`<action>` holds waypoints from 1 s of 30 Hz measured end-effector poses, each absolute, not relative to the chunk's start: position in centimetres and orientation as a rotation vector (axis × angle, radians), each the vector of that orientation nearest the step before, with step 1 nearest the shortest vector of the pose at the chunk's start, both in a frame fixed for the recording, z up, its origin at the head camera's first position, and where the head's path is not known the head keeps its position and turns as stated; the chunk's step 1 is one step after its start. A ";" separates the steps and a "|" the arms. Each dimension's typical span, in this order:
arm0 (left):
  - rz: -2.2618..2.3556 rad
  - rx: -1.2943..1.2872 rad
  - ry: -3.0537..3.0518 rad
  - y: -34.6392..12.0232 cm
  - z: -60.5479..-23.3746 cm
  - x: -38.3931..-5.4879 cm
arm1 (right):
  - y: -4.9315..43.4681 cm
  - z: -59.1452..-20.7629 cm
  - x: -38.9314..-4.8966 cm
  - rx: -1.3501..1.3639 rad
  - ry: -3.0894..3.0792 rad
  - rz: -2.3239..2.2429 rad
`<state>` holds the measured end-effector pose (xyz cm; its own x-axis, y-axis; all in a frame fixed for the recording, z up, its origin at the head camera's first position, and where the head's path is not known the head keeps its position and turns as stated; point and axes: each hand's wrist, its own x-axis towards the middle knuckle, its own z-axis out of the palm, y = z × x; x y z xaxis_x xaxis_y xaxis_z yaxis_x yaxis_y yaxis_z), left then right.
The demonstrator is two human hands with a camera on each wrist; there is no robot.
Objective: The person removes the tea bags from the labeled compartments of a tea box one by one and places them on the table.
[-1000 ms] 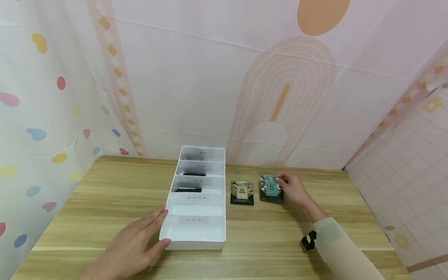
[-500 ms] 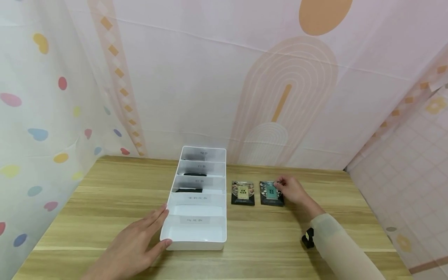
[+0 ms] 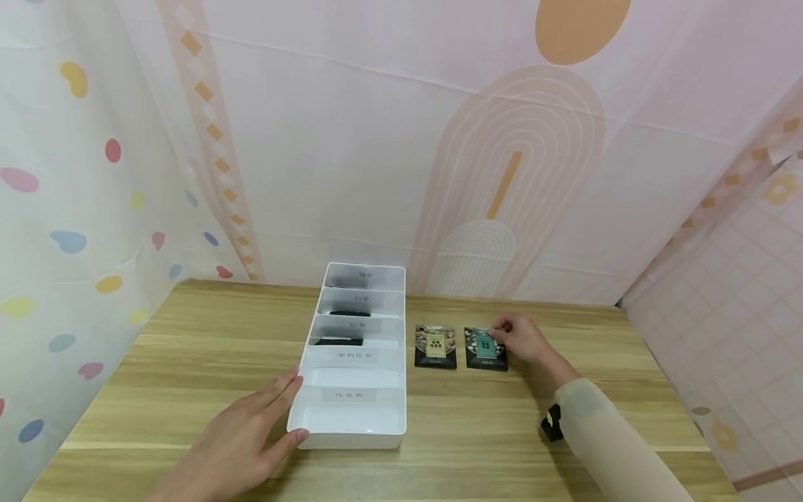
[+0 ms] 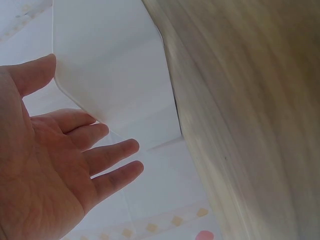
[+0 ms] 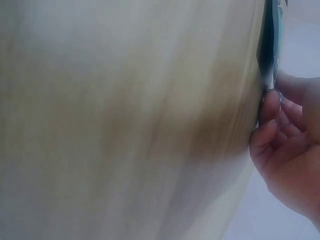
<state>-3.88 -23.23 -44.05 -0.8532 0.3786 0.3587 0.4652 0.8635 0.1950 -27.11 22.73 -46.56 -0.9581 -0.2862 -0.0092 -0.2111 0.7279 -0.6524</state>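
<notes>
A white divided tray (image 3: 353,440) with labelled compartments stands lengthwise on the table. My left hand (image 3: 241,436) touches its near left corner, fingers fairly straight, thumb at the front rim; the left wrist view shows the fingertips along the tray's edge. To the right of the tray lie two dark sachets side by side: one with a yellow label (image 3: 436,346) and one with a teal label (image 3: 486,347). My right hand (image 3: 522,339) pinches the upper right corner of the teal-labelled sachet between thumb and fingers. In the right wrist view this sachet (image 5: 268,45) shows edge-on.
Dark packets (image 3: 337,341) sit in the tray's farther compartments. A small black object (image 3: 552,423) with a yellow mark is beside the right sleeve. A patterned curtain (image 3: 326,139) closes off the wooden table's (image 3: 207,348) back and sides.
My right hand has brought the teal-labelled sachet slightly toward me, level with the yellow-labelled one, and it now lies flatter. The left hand stays at the tray.
</notes>
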 end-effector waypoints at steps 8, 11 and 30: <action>-0.380 -0.638 -2.722 -23.1 -44.1 -4.0 | 23.3 -46.0 -27.2 -0.378 2.829 -0.975; -0.384 -0.637 -2.720 -23.0 -44.1 -4.0 | 23.5 -45.5 -27.1 -0.360 2.818 -0.974; -0.371 -0.637 -2.711 -23.2 -44.0 -4.0 | 22.8 -42.0 -25.8 -0.567 2.846 -1.055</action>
<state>-4.00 -23.22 -44.04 -0.8454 0.3825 0.3729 0.4685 0.8662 0.1737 -25.78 22.84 -41.96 -0.9313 -0.3563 0.0762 -0.3198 0.6993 -0.6393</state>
